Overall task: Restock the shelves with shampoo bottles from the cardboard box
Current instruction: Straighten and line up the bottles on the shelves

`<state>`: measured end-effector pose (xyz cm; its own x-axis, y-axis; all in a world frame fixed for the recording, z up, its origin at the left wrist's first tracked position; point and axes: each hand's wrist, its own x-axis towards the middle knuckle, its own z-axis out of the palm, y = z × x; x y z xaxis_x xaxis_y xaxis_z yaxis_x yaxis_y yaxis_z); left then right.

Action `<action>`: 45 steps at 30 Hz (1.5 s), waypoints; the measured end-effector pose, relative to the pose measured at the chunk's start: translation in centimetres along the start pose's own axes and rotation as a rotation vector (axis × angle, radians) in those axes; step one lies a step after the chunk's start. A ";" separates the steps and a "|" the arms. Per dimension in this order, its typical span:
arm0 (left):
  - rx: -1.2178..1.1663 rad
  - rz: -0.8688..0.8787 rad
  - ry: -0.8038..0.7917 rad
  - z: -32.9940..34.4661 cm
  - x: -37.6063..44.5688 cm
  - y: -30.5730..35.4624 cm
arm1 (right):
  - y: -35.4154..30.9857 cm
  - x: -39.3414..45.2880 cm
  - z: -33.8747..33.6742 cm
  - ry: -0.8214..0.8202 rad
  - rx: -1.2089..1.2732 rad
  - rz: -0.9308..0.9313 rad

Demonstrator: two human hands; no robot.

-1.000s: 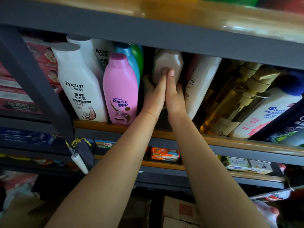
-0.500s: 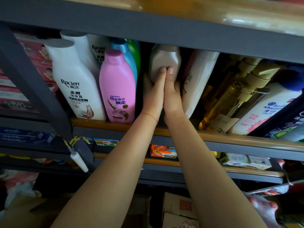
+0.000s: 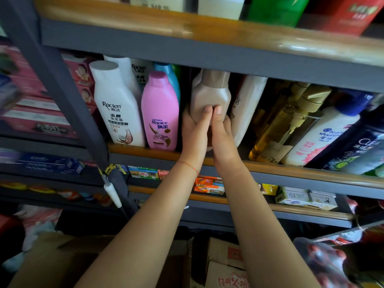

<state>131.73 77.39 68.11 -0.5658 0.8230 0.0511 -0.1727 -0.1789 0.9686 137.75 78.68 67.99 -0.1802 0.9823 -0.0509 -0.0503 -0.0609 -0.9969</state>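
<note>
- beige bottle (image 3: 209,94): smooth matt plastic
- pink Rejoice bottle (image 3: 160,113): glossy plastic
- shelf edge (image 3: 207,32): varnished wood, shiny
- shelf frame (image 3: 62,96): matt grey metal
- cardboard box (image 3: 224,265): rough paperboard

We count two hands on shelf: left hand (image 3: 194,134), right hand (image 3: 223,138). White Raclen bottles (image 3: 118,109): three. One pink Rejoice bottle (image 3: 160,113), one beige bottle (image 3: 211,91), one blue bottle (image 3: 167,73) behind pink. Amber pump bottles (image 3: 278,129): two, far as we can tell. Cardboard boxes (image 3: 226,267) below: at least two.
</note>
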 end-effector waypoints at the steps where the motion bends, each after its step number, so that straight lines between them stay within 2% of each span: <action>1: 0.008 0.012 -0.006 -0.2 -0.3 0.1 | 0.0 -0.3 -0.2 -0.006 -0.011 -0.006; 11: 0.075 0.006 -0.040 -2.0 -3.0 1.3 | -0.8 -2.1 -1.2 -0.054 -0.147 -0.071; 16: 0.202 0.047 -0.006 -3.1 -5.7 0.7 | -1.1 -1.7 -0.9 -0.112 -0.071 -0.089; 20: 0.279 0.095 0.126 -4.3 -7.0 -0.3 | -0.9 -1.5 -0.3 -0.087 -0.074 -0.075; 24: 0.274 0.045 0.115 -4.9 -6.7 0.0 | -0.8 -1.5 0.4 -0.080 -0.081 -0.070; 36: 0.312 0.094 0.158 -5.0 -7.3 0.3 | -0.8 -2.0 1.0 -0.065 -0.109 -0.046; 39: 0.272 0.118 0.123 -4.2 -7.9 0.6 | -1.5 -3.7 -0.4 0.106 -0.135 -0.133; 42: 0.233 0.121 -0.029 -2.5 -8.4 0.8 | -1.5 -5.2 -3.2 0.370 -0.191 -0.263; 45: 0.235 0.062 -0.222 -0.4 -8.1 0.9 | -1.2 -5.5 -5.0 0.453 -0.362 -0.313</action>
<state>135.90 70.35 68.43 -0.3753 0.9165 0.1383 0.0618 -0.1241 0.9903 143.68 74.25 69.20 0.2240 0.9261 0.3034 0.3147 0.2259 -0.9219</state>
